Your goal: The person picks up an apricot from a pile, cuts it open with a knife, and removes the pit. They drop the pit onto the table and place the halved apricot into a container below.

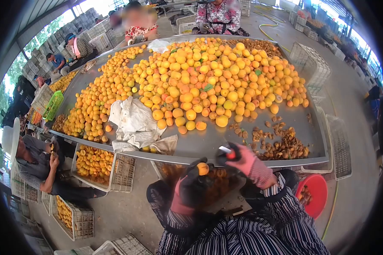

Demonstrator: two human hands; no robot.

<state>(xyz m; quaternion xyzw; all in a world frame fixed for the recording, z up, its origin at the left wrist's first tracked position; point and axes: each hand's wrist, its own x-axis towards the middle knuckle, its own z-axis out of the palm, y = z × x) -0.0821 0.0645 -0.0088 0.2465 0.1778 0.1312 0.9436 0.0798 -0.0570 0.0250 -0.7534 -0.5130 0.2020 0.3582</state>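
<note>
- Your left hand pinches an apricot by the metal table's near edge, likely to steady it.
- Your right hand grips a small knife-like tool beside it, apparently for easy reach.

From the wearer's head, the view faces forward and down, with the striped clothing very close along the bottom edge and the left hand and right hand near, below centre. It looks over the near edge of a metal table to a person beyond, the wide lens bending straight lines and darkening the corners.
</note>
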